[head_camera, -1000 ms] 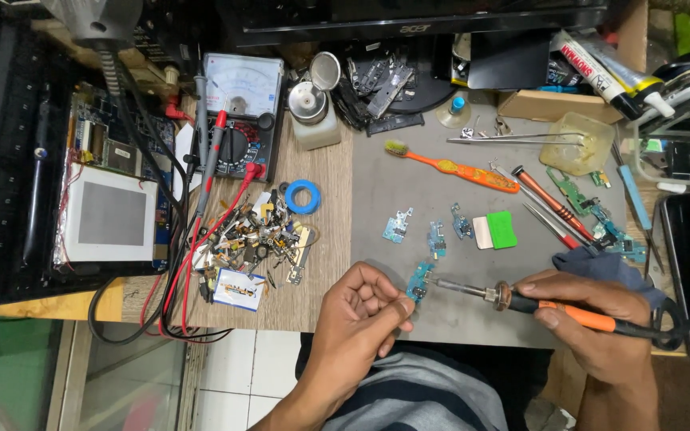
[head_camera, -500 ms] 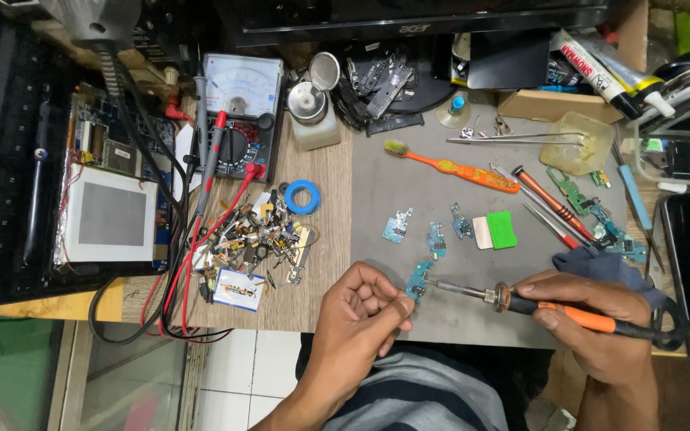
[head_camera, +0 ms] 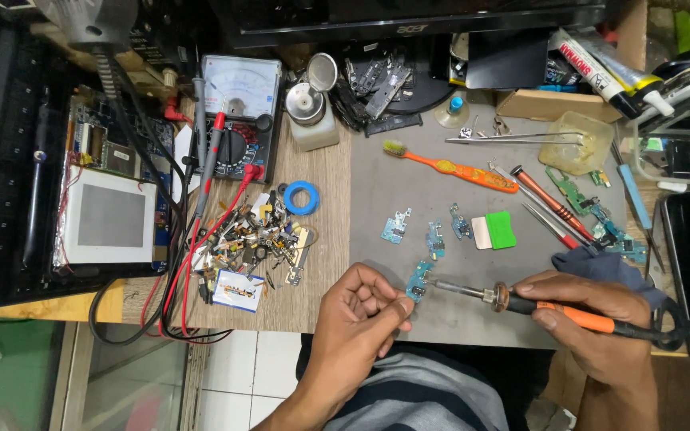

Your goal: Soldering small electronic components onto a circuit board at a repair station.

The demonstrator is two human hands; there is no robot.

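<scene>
Soldering a tiny board, hands doing all the clamping

Left hand (head_camera: 361, 311) pinches the small blue board (head_camera: 419, 281) just over the worktop (head_camera: 409, 183) edge; right hand (head_camera: 592, 319) grips the iron (head_camera: 521, 302), tip touching it. I'd brace both wrists and keep contact brief.

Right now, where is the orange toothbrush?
In the head view, the orange toothbrush lies on the grey mat, upper centre, below the tweezers and above the small blue circuit boards, clear of both hands.
</scene>
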